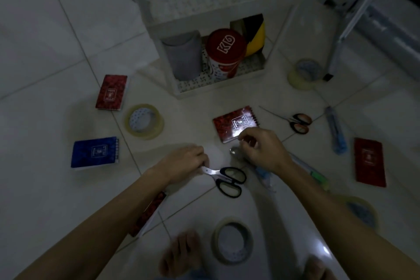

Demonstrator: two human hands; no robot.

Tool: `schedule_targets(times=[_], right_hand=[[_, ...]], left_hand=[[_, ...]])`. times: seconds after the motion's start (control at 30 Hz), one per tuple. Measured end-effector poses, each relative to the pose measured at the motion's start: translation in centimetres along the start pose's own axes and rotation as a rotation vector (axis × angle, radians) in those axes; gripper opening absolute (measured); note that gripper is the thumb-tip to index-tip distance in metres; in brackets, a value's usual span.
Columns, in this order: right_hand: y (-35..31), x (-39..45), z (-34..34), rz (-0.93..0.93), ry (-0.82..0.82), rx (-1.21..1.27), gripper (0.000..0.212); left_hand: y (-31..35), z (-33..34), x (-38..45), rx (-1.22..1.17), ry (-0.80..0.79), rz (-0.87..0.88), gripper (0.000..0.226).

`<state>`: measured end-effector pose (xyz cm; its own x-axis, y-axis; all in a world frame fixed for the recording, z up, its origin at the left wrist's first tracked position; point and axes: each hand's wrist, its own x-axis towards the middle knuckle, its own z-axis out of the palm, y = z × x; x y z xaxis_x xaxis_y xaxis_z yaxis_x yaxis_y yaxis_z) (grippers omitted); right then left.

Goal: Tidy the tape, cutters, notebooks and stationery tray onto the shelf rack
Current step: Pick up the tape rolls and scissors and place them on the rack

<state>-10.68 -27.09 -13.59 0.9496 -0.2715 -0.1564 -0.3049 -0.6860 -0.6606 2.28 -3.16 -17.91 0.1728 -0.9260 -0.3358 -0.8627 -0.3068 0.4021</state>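
My left hand (185, 161) grips the blades of black-handled scissors (229, 180) on the tiled floor. My right hand (261, 150) is closed on a small shiny metal thing (236, 151), beside the corner of a red spiral notebook (235, 123). A white shelf rack (227, 16) stands ahead. Around it lie a red notebook (111, 92), a blue notebook (95, 153), another red notebook (369, 161), tape rolls (144, 121) (304, 73) (231, 243), small red-handled scissors (298, 122) and a blue cutter (336, 130).
The rack's bottom shelf holds a grey cup (184, 57), a red KO can (225, 52) and a yellow-black item (254, 34). A white stand's leg (341, 36) is at right. Another red notebook (150, 213) lies under my left forearm. A tape roll (361, 211) and pens (318, 175) lie right.
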Motion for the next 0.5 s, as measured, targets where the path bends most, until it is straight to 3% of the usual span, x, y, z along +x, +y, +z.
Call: schedule_targets(times=[0.1, 0.2, 0.4, 0.5], right_hand=[[0.7, -0.6, 0.3, 0.023, 0.000, 0.018, 0.013], [0.0, -1.2, 1.3, -0.043, -0.060, -0.010, 0.022], [-2.8, -0.3, 2.3, -0.324, -0.167, -0.320, 0.068], [-4.0, 1.5, 3.0, -0.379, -0.156, -0.478, 0.063]], left_hand=[[0.0, 0.1, -0.3, -0.125, 0.023, -0.041, 0.009], [0.1, -0.7, -0.8, -0.441, -0.026, -0.158, 0.007], [0.0, -3.4, -2.5, -0.749, 0.058, -0.299, 0.013], [-0.2, -5.1, -3.2, -0.857, 0.153, -0.324, 0.019]])
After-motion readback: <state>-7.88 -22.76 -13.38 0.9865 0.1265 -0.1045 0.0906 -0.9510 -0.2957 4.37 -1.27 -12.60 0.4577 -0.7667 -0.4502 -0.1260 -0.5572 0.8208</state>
